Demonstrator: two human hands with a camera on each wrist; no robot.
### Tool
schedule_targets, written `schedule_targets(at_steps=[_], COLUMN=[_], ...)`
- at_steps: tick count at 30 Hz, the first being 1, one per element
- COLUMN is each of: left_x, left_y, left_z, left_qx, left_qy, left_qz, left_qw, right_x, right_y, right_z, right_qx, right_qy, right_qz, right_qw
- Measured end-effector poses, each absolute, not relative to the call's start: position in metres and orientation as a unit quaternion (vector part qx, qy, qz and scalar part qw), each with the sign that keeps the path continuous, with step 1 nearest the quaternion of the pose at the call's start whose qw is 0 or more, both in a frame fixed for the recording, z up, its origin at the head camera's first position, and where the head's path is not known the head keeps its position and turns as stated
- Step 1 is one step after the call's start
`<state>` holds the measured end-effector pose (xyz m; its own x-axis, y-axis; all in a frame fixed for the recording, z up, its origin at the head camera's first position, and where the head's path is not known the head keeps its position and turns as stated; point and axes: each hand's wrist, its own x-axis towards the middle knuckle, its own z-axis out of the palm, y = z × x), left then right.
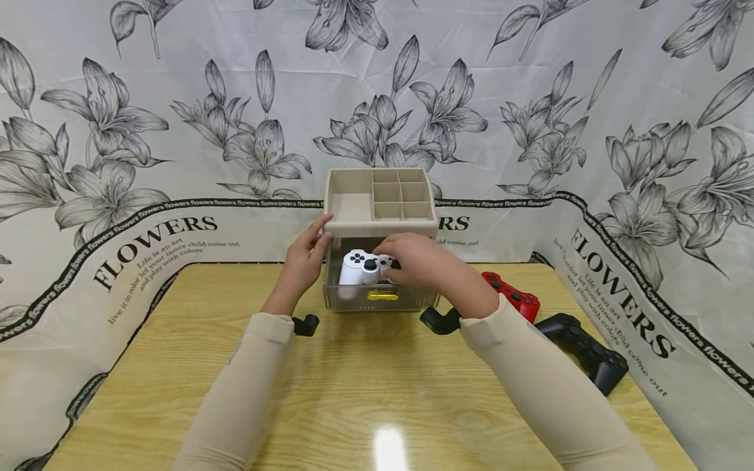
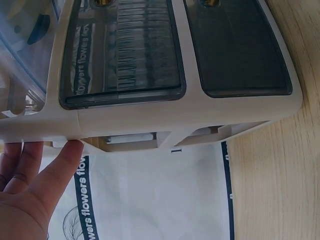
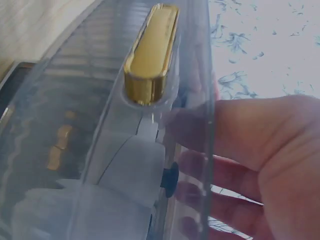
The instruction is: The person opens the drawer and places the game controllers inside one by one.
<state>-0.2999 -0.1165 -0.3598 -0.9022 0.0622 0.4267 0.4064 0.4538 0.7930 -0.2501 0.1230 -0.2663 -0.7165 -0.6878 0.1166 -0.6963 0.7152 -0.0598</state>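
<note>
A white game controller (image 1: 356,267) sits in the pulled-out clear drawer (image 1: 347,297) of a beige desktop organizer (image 1: 383,226). My right hand (image 1: 418,261) reaches over the drawer's front and grips the controller's right side, hiding that half. In the right wrist view, its thumb and fingers (image 3: 230,175) show partly through the clear drawer wall, next to the white controller (image 3: 130,170). My left hand (image 1: 305,258) rests its fingers against the organizer's left side, near the top edge. The left wrist view shows a fingertip touching the beige frame (image 2: 150,120).
A gold handle (image 1: 383,296) is on the drawer front. The organizer's top has one large compartment (image 1: 351,196) and several small ones. A red game controller (image 1: 515,297) and a black one (image 1: 583,350) lie on the wooden table (image 1: 330,405) to the right. A flower-printed cloth (image 1: 265,98) hangs behind.
</note>
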Motion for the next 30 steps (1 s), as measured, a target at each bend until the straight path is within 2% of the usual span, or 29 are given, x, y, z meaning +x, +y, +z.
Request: schedule_targets(at_steps=[16, 23, 30], left_x=[-0.303, -0.304, -0.302], left_y=[-0.117, -0.117, -0.117], left_z=[-0.361, -0.361, -0.360], left_qx=[-0.141, -0.145, -0.128], left_qy=[-0.837, -0.835, -0.843], left_qz=[-0.499, -0.502, -0.495], left_qw=[0.173, 0.172, 0.166], right_x=[-0.219, -0.214, -0.210], right_y=[0.138, 0.140, 0.137], right_z=[-0.279, -0.297, -0.316], right_qx=[0.431, 0.464, 0.472], right_qy=[-0.870, -0.815, -0.779], right_qz=[0.073, 0.083, 0.091], right_qw=[0.228, 0.336, 0.404])
